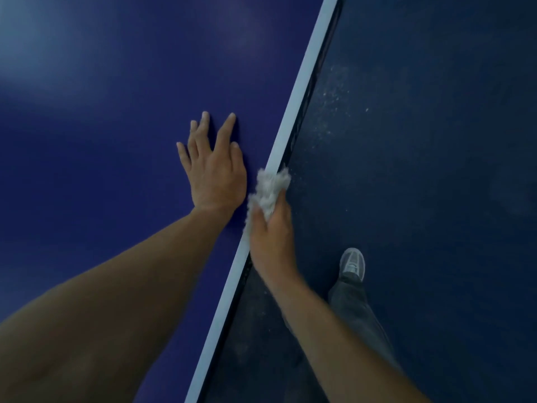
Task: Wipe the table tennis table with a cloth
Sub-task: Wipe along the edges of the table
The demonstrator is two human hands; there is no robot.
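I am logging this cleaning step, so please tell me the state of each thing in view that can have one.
left hand, open, fingers spread, flat on the table tennis table.
right hand, curled round the cloth at the table's edge.
cloth, bunched, pressed against the white edge line.
floor, dusted with pale specks beside the table.
shoe, worn, on the floor.

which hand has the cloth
The right hand grips the white cloth, at the white edge stripe. The left hand holds nothing; it rests flat on the blue tabletop, fingers spread.
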